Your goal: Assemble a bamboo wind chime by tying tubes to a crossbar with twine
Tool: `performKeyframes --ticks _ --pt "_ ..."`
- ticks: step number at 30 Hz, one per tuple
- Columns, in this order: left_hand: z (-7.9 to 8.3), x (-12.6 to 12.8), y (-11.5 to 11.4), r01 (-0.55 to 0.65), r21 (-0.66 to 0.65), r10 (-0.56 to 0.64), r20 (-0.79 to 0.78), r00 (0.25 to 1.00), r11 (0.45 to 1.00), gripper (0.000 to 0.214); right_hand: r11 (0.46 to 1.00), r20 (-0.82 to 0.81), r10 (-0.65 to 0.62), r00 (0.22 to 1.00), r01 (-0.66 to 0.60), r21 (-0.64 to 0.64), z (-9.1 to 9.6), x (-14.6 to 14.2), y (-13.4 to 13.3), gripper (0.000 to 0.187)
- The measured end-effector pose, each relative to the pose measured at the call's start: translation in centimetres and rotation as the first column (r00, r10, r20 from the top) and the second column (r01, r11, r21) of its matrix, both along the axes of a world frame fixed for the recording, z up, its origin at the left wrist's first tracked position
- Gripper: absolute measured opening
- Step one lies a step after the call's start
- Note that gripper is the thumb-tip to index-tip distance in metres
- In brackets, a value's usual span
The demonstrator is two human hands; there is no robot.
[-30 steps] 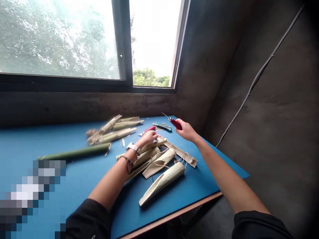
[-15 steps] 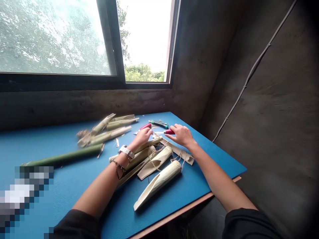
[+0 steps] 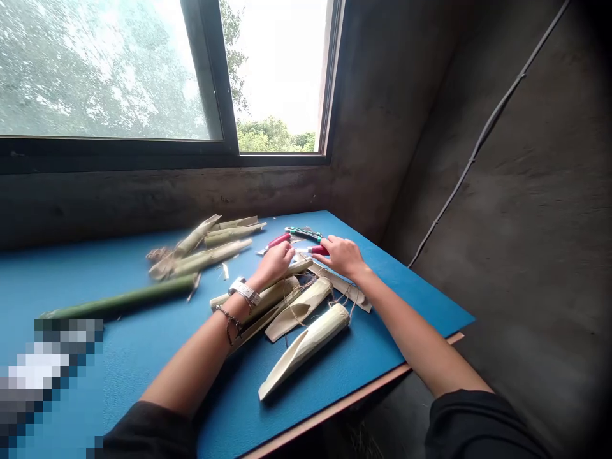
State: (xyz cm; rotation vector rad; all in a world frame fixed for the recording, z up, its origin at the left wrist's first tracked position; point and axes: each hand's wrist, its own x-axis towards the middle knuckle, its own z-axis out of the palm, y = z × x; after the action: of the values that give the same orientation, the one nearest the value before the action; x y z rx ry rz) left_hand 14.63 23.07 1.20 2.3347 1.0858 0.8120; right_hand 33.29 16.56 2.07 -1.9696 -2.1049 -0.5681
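My right hand (image 3: 343, 256) is closed around a red-handled knife (image 3: 318, 250), its light blade pointing left toward my other hand. My left hand (image 3: 276, 262), with a watch and bracelet on the wrist, has its fingers drawn together close to the blade tip; what is in them, if anything, is too small to make out. Beneath and in front of the hands lie several peeled bamboo pieces with slanted cut ends, tied with thin twine (image 3: 345, 294). The nearest bamboo piece (image 3: 306, 350) points toward me.
A second red-handled tool (image 3: 278, 240) and a green-and-black utility knife (image 3: 305, 234) lie beyond my hands. Split bamboo (image 3: 210, 260) and a green bamboo pole (image 3: 129, 297) are at the left of the blue table (image 3: 157, 344). The wall and window stand behind.
My right hand and the knife have moved slightly left, closer to my left hand. The left hand has barely shifted; the bamboo pieces stay in place.
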Motion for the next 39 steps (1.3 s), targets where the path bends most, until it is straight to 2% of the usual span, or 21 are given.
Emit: performKeyframes --ticks 5,8,18,26,28,31,33,36,39 --pt "-0.1 0.7 -0.7 -0.044 0.037 0.045 -0.024 0.999 0.998 0.032 0.996 0.025 0.029 0.999 -0.027 -0.082 0.2 -0.9 0.7 0.035" --pt "-0.3 1.0 -0.7 -0.06 0.047 0.061 -0.014 0.998 0.997 0.038 0.994 0.031 0.04 0.999 -0.037 -0.101 0.2 -1.2 0.9 0.036" --pt "-0.6 1.2 -0.5 -0.057 0.055 0.055 0.031 0.998 0.997 0.035 0.993 0.023 -0.052 0.998 0.054 -0.103 -0.2 -1.7 1.2 0.045" --pt "-0.1 0.6 0.3 -0.07 0.071 0.061 0.11 0.992 0.995 0.036 0.979 -0.028 -0.141 0.99 0.136 -0.153 1.4 -3.9 2.3 0.045" --pt "-0.2 0.8 -0.4 -0.035 0.055 0.029 0.111 0.993 0.998 0.036 0.961 -0.053 -0.227 0.972 0.215 -0.175 2.4 -3.1 2.6 0.046" --pt "-0.6 1.2 -1.6 0.045 0.033 -0.049 0.107 0.993 0.998 0.037 0.905 -0.099 -0.406 0.908 0.385 -0.179 4.4 -0.1 2.7 0.048" --pt "-0.9 1.2 -1.6 0.064 0.009 -0.064 0.124 0.99 0.998 0.037 0.891 -0.131 -0.45 0.883 0.433 -0.138 5.6 2.1 2.4 0.046" --pt "-1.1 0.4 -0.3 0.05 -0.067 -0.038 0.173 0.984 0.997 0.036 0.931 -0.152 -0.365 0.918 0.356 -0.086 6.3 3.5 1.5 0.045" --pt "-1.0 -0.8 1.3 0.06 -0.149 -0.023 0.235 0.972 0.987 0.034 0.978 -0.134 -0.2 0.971 0.19 -0.081 5.7 2.5 0.0 0.037"
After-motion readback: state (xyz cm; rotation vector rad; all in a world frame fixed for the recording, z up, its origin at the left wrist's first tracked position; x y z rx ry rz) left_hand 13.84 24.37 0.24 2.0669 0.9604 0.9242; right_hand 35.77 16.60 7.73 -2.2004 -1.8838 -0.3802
